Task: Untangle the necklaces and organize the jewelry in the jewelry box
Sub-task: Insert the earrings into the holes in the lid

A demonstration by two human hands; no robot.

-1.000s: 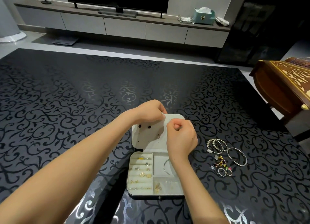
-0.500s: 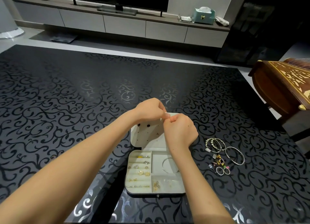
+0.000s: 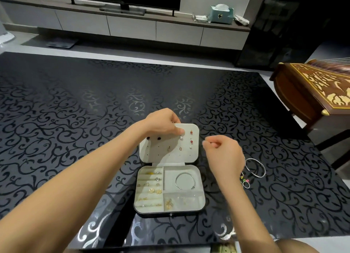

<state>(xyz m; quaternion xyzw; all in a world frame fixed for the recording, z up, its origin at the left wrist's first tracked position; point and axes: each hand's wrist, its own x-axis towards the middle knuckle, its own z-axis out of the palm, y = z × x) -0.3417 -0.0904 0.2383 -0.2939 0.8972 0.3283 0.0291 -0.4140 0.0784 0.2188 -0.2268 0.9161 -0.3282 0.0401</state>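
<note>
An open jewelry box lies on the black patterned table. Its white lid stands tilted back and carries several stud earrings. My left hand grips the lid's top left edge, thumb on the inner face beside a small stud. To the right of the lid my right hand hovers with curled fingers, thumb meeting forefinger; nothing shows between them. In the base sit rings in the padded rows, a silver bangle, and small gold pieces.
Loose jewelry lies on the table right of the box: silver bangles and small coloured rings, partly hidden by my right wrist. A carved wooden case stands at the far right. A TV console runs along the back wall.
My right hand has left the lid's top edge and moved right and down, clear of the box. My left hand stays on the lid, whose earrings are now uncovered.
</note>
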